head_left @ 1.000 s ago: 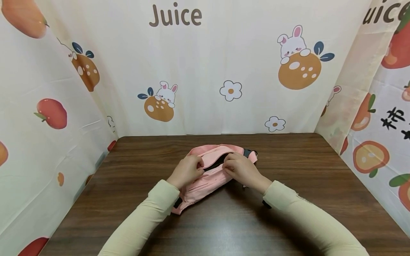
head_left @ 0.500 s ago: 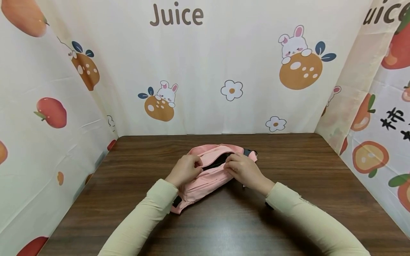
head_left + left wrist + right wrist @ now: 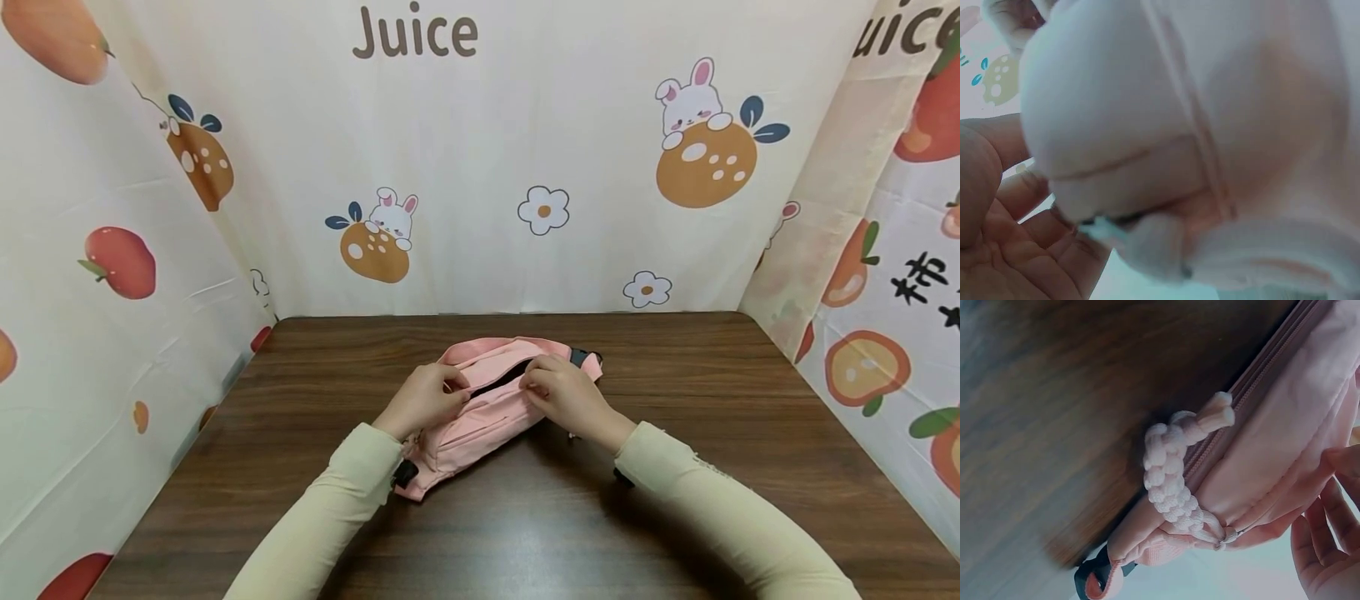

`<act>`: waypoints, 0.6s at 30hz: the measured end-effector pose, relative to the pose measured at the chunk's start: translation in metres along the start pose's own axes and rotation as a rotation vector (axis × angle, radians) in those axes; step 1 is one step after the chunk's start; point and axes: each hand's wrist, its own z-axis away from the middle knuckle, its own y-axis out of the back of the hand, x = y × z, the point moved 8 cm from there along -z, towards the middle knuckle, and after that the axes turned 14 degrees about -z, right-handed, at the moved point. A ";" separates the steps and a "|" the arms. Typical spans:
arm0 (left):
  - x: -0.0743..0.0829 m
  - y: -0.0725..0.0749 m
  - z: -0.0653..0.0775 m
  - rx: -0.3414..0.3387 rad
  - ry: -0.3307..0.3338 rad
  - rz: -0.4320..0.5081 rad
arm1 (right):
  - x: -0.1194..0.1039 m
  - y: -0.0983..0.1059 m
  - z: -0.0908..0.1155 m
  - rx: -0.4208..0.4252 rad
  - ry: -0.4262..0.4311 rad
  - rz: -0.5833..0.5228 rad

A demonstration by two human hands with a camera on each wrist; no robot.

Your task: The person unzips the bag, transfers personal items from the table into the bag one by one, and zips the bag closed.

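A pink waist bag (image 3: 480,433) lies slantwise on the table, its top zipped pocket parted in a dark slit (image 3: 502,379). At the slit's left end my left hand (image 3: 426,398) pinches the fabric edge between thumb and fingers. My right hand (image 3: 561,392) pinches the near edge toward the right end. In the right wrist view, a braided pink cord pull (image 3: 1169,478) hangs from a zipper near the bag's end, apart from the fingers. The left wrist view shows the bag blurred, my left palm (image 3: 1016,244) beside it. The pocket's inside is dark.
The dark wooden table (image 3: 675,367) carries the bag near its middle. A black buckle (image 3: 581,357) sits at the bag's right end, with black strap hardware (image 3: 405,473) at its left. Fruit-printed curtains (image 3: 465,150) stand behind and on both sides.
My left hand has shifted slightly left along the pocket edge, and the dark slit looks narrower. My right hand stays nearly in place. The bag's left end has moved slightly left.
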 end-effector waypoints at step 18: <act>-0.026 0.015 0.030 0.085 0.075 0.116 | -0.028 -0.008 -0.025 -0.042 0.011 -0.084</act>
